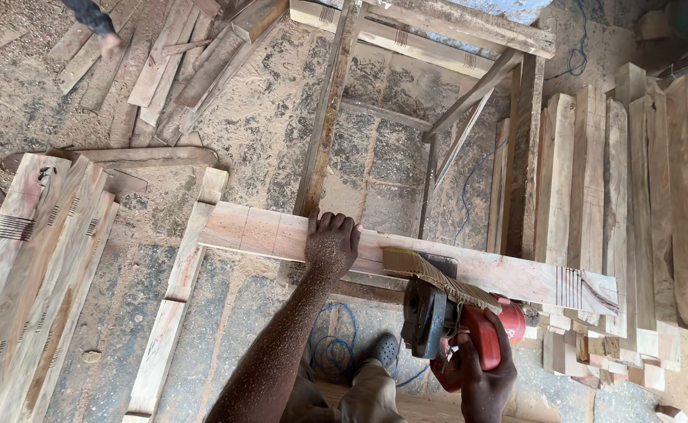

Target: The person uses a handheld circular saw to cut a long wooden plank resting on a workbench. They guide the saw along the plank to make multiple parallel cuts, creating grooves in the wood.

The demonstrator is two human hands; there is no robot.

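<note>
- Left hand (331, 244) presses flat, fingers spread, on a plank (508, 274) lying across a wooden frame (324, 133).
- Right hand (477, 368) has its grip clamped on a red saw (446, 313) at the plank's near edge.
- Stacked boards (634, 196) stand right.

the scene is lit evenly by soft daylight; no hard glare is seen. the brightest patch is found at the top, behind the frame (438, 39), where a washed-out bluish area is shown. faint shadows are cast under the plank (407, 258) and beneath the saw (454, 313). the top right corner is left dim. focus is kept sharp across the centre. slight bending of straight lines is noticed towards the edges, as among the boards (30, 266) at the left.
</note>
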